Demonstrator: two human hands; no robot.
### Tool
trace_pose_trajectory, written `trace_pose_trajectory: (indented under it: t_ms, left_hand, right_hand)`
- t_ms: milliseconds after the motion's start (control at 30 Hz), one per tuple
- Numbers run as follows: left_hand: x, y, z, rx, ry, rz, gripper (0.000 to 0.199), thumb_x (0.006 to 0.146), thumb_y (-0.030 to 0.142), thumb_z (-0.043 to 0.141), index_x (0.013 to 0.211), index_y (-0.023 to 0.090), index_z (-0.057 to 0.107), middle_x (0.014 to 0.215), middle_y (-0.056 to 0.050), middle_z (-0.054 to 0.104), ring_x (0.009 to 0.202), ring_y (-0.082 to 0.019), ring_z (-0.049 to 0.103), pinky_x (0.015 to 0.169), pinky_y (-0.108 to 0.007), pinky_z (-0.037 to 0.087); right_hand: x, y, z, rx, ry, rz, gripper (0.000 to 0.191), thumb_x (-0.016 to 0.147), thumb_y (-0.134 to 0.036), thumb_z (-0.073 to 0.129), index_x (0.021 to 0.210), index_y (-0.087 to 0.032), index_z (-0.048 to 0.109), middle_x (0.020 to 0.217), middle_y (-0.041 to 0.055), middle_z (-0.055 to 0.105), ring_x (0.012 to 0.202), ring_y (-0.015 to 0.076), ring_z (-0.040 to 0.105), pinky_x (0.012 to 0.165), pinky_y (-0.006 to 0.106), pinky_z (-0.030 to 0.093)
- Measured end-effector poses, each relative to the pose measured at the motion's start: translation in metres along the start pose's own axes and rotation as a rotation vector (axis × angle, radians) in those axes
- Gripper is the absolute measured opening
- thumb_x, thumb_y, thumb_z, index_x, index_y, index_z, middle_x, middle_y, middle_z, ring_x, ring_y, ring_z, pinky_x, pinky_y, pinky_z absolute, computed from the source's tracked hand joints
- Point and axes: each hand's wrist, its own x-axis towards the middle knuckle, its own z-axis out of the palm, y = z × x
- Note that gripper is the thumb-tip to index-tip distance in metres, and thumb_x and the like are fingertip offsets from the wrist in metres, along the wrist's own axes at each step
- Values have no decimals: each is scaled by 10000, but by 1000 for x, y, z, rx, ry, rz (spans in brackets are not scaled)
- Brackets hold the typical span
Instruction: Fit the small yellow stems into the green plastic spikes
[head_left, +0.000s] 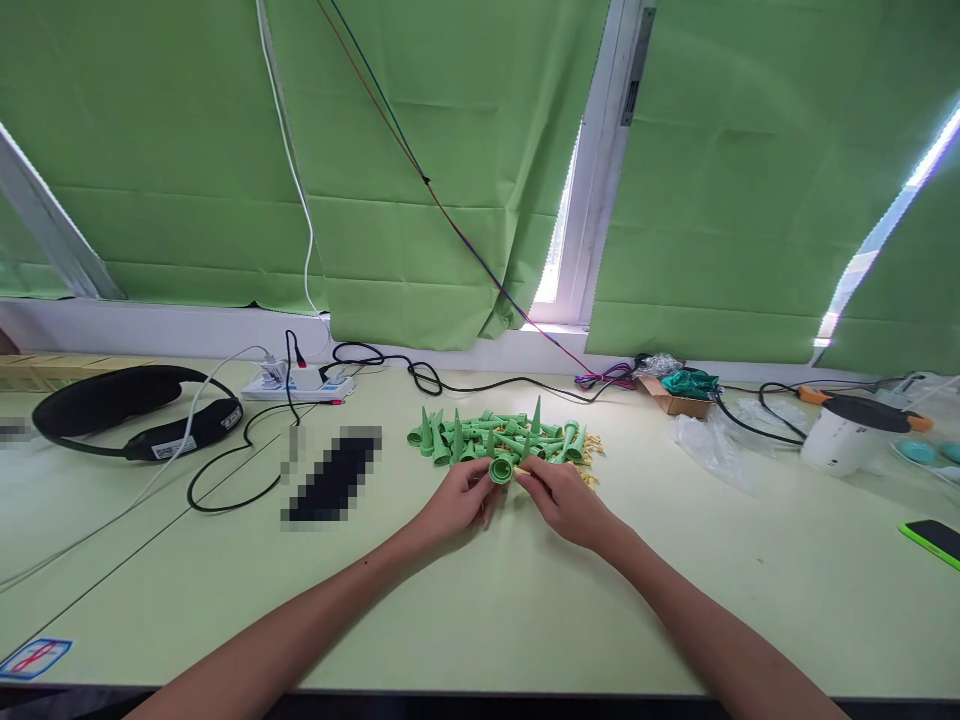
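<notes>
A hollow green plastic cone (501, 470) is gripped in the fingers of my left hand (459, 497), its round open end facing me. At the cone's right side, my right hand (564, 500) pinches a small yellow piece (520, 471); I cannot tell whether it goes into the cone. Just beyond both hands lies a heap of green cones (480, 437), several standing point up and others on their sides. Small yellow pieces (595, 445) are scattered at the heap's right edge.
At the left lie a black neck-worn device (120, 400), a power strip (300, 385) and a blurred dark object (335, 478). On the right are a cardboard box (679, 402), clear plastic bags (709, 450), a white container (840, 445) and a green-edged phone (934, 540). Cables run along the back.
</notes>
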Motion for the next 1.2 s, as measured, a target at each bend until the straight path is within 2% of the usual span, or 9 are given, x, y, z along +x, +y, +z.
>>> trace_pose_trajectory:
  t_ms: [67, 200, 333, 467, 700, 900, 1067, 1200]
  left_hand:
    - [2, -3, -1, -94, -12, -60, 482, 868, 613, 528, 719, 155, 536, 564, 13, 529, 370, -90, 480, 316, -197, 315]
    - [5, -6, -3, -183, -53, -177, 590, 889, 666, 439, 638, 142, 534, 451, -13, 521, 323, -103, 482, 293, -193, 348]
    - [5, -4, -3, -225, -85, -214, 598, 870, 677, 474, 648, 127, 557, 489, -24, 554, 348, -103, 512, 298, -187, 365]
    - [3, -2, -3, -241, -90, -184, 522, 836, 639, 573, 712, 132, 562, 566, -15, 585, 385, -94, 536, 303, -176, 363]
    - [1, 1, -4, -177, -144, -142, 486, 873, 606, 542, 740, 140, 554, 481, 13, 527, 352, -76, 463, 330, -179, 355]
    - [-1, 2, -5, -81, -71, -54, 451, 851, 588, 588, 710, 182, 453, 492, 60, 452, 394, -87, 488, 356, -182, 346]
    - [-4, -1, -6, 52, -39, 34, 386, 886, 550, 554, 785, 179, 520, 543, 43, 495, 417, -90, 473, 401, -207, 322]
    - [-6, 2, -5, 122, -26, 77, 341, 907, 500, 543, 794, 179, 524, 523, 51, 458, 450, -89, 428, 441, -214, 307]
  right_hand:
    - [0, 0, -1, -4, -2, -11, 274, 1029, -335, 350, 916, -209, 567, 638, -22, 509, 546, 129, 443, 560, 250, 313]
    - [0, -1, -2, -4, -11, -27, 295, 1032, -349, 347, 933, -215, 590, 630, -15, 510, 555, 135, 451, 567, 252, 323]
    - [1, -2, -2, 14, -14, -39, 296, 1032, -342, 347, 944, -215, 600, 637, -6, 521, 557, 136, 456, 562, 254, 325]
    - [0, 0, -3, 18, -19, -34, 275, 1028, -329, 355, 945, -219, 593, 636, -15, 508, 555, 134, 447, 562, 254, 319]
    - [0, 0, -3, 29, -29, -13, 293, 1027, -351, 351, 818, -222, 510, 610, -35, 435, 529, 127, 384, 539, 255, 296]
    - [0, 0, -3, 25, -48, 4, 304, 1025, -343, 343, 760, -226, 432, 601, -38, 419, 512, 125, 373, 524, 259, 283]
    - [0, 1, -2, 18, -67, 18, 300, 1022, -330, 343, 745, -226, 394, 614, -38, 421, 521, 126, 357, 534, 261, 271]
    - [0, 0, -2, 6, -87, 33, 301, 1020, -332, 335, 738, -228, 355, 607, -47, 372, 524, 128, 315, 534, 259, 252]
